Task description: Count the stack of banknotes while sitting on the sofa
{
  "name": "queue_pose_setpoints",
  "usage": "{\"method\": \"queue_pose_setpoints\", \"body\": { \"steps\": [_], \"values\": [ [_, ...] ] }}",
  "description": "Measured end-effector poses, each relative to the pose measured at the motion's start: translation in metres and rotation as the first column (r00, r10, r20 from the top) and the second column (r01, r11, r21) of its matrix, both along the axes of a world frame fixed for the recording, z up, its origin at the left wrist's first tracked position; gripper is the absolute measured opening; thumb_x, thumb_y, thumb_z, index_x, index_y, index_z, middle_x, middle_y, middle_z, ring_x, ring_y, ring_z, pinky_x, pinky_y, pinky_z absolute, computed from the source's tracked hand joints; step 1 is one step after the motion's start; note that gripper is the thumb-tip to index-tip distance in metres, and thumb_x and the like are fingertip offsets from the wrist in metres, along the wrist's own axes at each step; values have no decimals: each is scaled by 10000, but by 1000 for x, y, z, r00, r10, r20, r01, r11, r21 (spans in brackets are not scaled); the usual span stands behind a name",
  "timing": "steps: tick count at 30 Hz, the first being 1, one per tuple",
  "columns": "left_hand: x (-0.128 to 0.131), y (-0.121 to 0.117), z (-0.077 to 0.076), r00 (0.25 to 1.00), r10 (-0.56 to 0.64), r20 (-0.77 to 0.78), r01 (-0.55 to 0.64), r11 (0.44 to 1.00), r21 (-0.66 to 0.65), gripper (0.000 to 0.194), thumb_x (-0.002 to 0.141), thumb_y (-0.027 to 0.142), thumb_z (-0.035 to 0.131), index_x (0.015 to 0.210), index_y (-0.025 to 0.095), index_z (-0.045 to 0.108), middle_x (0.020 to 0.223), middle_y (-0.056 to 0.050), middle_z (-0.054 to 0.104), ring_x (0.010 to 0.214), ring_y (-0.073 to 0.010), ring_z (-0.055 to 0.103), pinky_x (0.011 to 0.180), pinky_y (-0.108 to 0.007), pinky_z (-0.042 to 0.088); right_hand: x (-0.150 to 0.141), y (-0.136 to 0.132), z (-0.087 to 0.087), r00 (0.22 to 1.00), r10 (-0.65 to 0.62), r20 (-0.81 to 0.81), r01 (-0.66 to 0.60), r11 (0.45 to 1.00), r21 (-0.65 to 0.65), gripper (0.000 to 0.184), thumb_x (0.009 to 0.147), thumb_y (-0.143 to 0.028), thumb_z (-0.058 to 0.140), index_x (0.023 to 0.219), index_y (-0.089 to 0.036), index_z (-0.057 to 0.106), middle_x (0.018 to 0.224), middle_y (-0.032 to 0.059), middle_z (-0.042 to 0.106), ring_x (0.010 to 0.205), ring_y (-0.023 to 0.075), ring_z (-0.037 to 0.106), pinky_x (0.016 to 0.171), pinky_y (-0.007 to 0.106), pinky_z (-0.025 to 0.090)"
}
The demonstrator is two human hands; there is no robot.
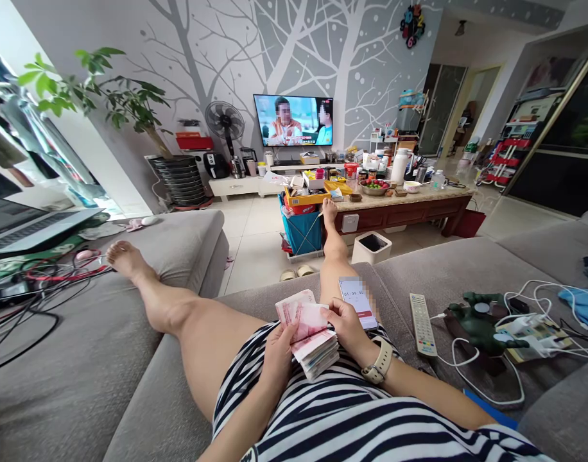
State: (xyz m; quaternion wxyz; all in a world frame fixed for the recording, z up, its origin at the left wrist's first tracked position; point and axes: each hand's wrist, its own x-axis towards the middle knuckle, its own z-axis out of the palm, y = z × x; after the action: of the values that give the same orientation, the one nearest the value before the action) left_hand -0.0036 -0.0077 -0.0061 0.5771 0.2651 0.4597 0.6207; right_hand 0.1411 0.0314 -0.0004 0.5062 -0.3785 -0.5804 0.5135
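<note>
A thick stack of banknotes (318, 357) rests over my lap on striped clothing, pink notes on top. My left hand (277, 350) is wrapped round the left side of the stack, its thumb pressing on the pink notes. Several pink banknotes (296, 311) stand fanned out above the stack. With thumb and fingers pinched, my right hand (346, 326) grips the upper right edge of a pink note. On my right leg, just beyond that hand, lies a phone (355, 301) with a timer on its screen. A pale watch (378, 362) is on my right wrist.
To my right on the sofa (400, 282) lie a remote control (423, 324), a dark green figure (481, 327) and a power strip (535, 337) with white cables. Tangled cables (43, 282) and a laptop (34, 228) are at left. A cluttered coffee table (395, 215) stands ahead.
</note>
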Motion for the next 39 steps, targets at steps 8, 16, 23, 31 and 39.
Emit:
{"method": "queue_pose_setpoints", "body": {
  "steps": [8, 16, 23, 31, 39],
  "values": [
    [-9, 8, -16, 950, 234, -207, -243, 970, -21, 241, 704, 379, 582, 720, 164, 689, 888, -64, 726, 925, -231, 630, 824, -314, 473, 1, -3, 2, 1000, 19, -17, -19, 1000, -14, 255, 796, -377, 551, 637, -184, 500, 593, -42, 415, 575, 123, 378, 560, 249, 310],
    [-5, 3, -3, 925, 281, -257, -301, 953, -43, 188, 695, 294, 583, 707, 142, 694, 823, -91, 719, 943, -250, 616, 856, -324, 455, 2, -6, 6, 999, 25, -30, -25, 1000, -19, 290, 800, -400, 550, 611, -188, 489, 570, -40, 411, 564, 121, 369, 545, 245, 307],
    [3, -6, 20, 942, 235, -241, -256, 965, -58, 202, 682, 330, 581, 637, 161, 682, 685, -65, 701, 832, -251, 624, 785, -326, 470, 2, -7, 6, 998, 30, -50, -31, 999, -25, 275, 809, -376, 548, 619, -182, 501, 571, -42, 413, 555, 114, 371, 543, 243, 304],
    [0, -7, 19, 942, 204, -267, -209, 978, 9, 215, 667, 362, 598, 636, 167, 683, 709, -62, 710, 789, -241, 619, 739, -309, 481, 1, -7, 3, 998, 30, -61, -32, 999, -38, 279, 803, -398, 559, 632, -182, 520, 564, -46, 419, 539, 111, 369, 527, 242, 302],
    [-4, 0, -4, 979, 139, -147, -144, 989, -23, 245, 681, 396, 611, 644, 162, 675, 720, -61, 719, 717, -227, 645, 709, -324, 497, 0, -9, 3, 991, 89, -103, -96, 994, -58, 306, 850, -440, 503, 679, -189, 543, 493, -30, 511, 486, 120, 432, 538, 258, 342]
  ]
}}
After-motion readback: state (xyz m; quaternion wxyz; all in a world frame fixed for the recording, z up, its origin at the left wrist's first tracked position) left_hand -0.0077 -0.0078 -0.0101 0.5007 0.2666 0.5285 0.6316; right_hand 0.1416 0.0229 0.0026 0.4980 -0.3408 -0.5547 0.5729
